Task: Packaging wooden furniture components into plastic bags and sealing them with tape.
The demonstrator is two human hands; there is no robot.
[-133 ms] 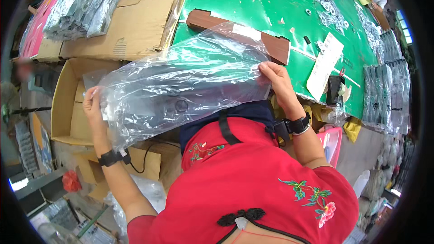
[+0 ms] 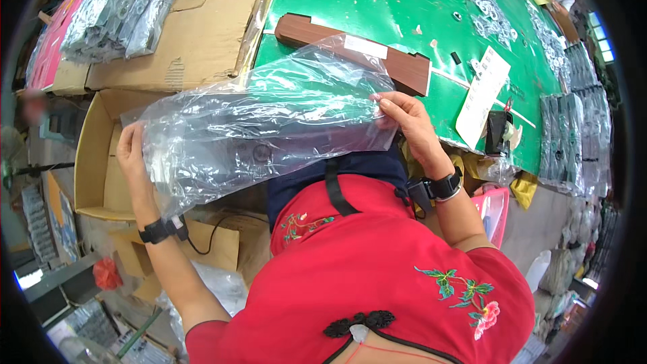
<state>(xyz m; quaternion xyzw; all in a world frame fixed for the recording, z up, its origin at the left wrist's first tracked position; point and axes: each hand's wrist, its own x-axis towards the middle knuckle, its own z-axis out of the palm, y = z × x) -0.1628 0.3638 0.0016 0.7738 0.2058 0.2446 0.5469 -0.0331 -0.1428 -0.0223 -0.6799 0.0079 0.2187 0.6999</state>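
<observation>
A long clear plastic bag is stretched across in front of my waist, its far part lying over the table edge. My left hand is closed at the bag's left end, with the fingertips pressed together. At the right end, my right hand pinches the film between thumb and fingers. A small round mark shows through the shiny film; reflections hide whether anything is inside. Behind the bag, a dark brown wood-grain bar lies on the green table, partly covered by the film.
An open cardboard box stands below the left table side. Wrapped grey parts are stacked on cardboard at far left. A white printed sheet and a black holder sit at the right table edge, near more wrapped stacks.
My left hand has shifted slightly left, and its fingers have turned more upright. The right hand has moved a little left, and the bag's right end has shifted with it.
</observation>
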